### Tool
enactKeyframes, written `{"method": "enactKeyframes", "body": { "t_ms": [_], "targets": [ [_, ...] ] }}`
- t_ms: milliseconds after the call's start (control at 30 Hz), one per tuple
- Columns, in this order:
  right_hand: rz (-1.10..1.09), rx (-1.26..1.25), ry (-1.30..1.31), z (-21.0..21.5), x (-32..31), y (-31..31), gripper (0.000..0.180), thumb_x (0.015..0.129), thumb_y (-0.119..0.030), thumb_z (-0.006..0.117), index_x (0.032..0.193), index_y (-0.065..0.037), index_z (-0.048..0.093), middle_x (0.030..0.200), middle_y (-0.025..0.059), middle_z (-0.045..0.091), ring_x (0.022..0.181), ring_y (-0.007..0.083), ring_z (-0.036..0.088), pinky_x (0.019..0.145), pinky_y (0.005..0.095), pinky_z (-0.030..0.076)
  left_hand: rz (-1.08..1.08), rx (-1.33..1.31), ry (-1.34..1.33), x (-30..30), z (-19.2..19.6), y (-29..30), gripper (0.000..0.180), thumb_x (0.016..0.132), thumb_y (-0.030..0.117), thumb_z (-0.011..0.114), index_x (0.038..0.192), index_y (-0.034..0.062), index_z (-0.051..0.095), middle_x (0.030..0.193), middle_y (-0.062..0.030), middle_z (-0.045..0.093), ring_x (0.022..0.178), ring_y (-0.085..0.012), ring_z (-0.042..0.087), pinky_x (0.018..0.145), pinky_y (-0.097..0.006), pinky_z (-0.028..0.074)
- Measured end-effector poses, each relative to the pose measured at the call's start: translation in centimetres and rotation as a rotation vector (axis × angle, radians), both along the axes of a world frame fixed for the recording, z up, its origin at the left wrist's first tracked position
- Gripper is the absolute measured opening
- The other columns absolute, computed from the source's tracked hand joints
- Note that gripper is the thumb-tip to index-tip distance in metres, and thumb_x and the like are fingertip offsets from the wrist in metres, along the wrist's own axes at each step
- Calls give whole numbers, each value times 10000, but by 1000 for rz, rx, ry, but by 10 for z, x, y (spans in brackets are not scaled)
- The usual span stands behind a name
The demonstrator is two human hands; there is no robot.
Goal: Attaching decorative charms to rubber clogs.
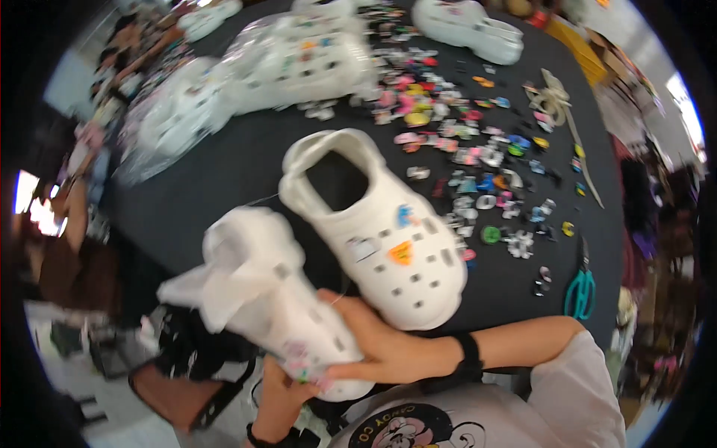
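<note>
A white clog with holes (310, 325) is tilted at the table's near edge, with pink and green charms at its toe. Crumpled white wrapping (235, 261) bulges from its opening. My right hand (385, 343) is closed around the clog's side, its fingers by the toe. Below the toe, my left hand (284, 396) grips the same clog with its fingertips at the charms. Just right of it lies a second white clog (377, 213), bearing blue, orange and white charms. A thin thread runs between the two clogs.
Many colourful loose charms (467, 153) spread over the black table (198, 175). Teal-handled scissors (580, 291) lie at the right edge, below a cream cord bundle (549, 101). Plastic-wrapped white clogs (299, 63) sit at the back left, another white clog (467, 30) at the back.
</note>
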State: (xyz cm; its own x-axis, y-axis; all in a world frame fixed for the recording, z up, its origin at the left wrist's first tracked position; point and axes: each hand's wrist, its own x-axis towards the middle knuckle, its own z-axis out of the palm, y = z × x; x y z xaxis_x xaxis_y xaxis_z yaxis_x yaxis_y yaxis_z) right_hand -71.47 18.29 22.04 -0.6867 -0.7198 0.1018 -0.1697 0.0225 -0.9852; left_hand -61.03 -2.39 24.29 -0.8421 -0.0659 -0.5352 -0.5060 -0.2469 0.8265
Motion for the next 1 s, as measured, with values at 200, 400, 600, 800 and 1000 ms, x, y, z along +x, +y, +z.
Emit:
{"method": "enactKeyframes", "body": {
  "t_ms": [200, 400, 600, 800, 1000],
  "targets": [
    [103, 33, -93, 14, 0, 0, 685, 1020, -282, 461, 1484, 115, 153, 1475, 305, 292, 1389, 382, 297, 1154, 430, 214, 133, 139, 48, 10, 13, -9, 922, 706, -71, 786, 1443, -8, 237, 1349, -134, 482, 1260, -234, 504, 1051, -386, 452],
    [143, 113, 142, 39, -3, 10, 739, 982, -282, 556, 1490, 95, 175, 1480, 315, 289, 1394, 404, 290, 1150, 431, 233, 193, 108, 219, 10, 16, -12, 922, 701, -80, 784, 1446, -14, 244, 1338, -143, 505, 1251, -245, 521, 1057, -393, 448],
    [291, 32, 63, 119, -30, 51, 712, 911, -226, 673, 1482, -1, 311, 1422, 209, 438, 1202, 289, 535, 979, 381, 448, 273, 87, 320, -28, 15, -32, 865, 716, -89, 768, 1428, -24, 281, 1313, -142, 542, 1205, -251, 560, 1041, -397, 459],
    [-218, 368, 227, 131, -83, 115, 504, 843, -262, 735, 1287, -69, 596, 1016, 74, 698, 833, 167, 666, 690, 308, 513, 162, -390, 449, -53, -3, -43, 707, 898, 38, 657, 1478, -55, 263, 1480, -181, 320, 1324, -269, 396, 1099, -366, 332],
    [55, 907, 473, 109, -105, 148, 718, 738, -439, 798, 1311, -72, 570, 953, 64, 713, 759, 209, 683, 665, 319, 518, -25, -1102, 618, -52, -10, -43, 540, 991, 92, 523, 1471, -33, 310, 1493, -183, 314, 1380, -273, 293, 1139, -363, 224]
  ]
}}
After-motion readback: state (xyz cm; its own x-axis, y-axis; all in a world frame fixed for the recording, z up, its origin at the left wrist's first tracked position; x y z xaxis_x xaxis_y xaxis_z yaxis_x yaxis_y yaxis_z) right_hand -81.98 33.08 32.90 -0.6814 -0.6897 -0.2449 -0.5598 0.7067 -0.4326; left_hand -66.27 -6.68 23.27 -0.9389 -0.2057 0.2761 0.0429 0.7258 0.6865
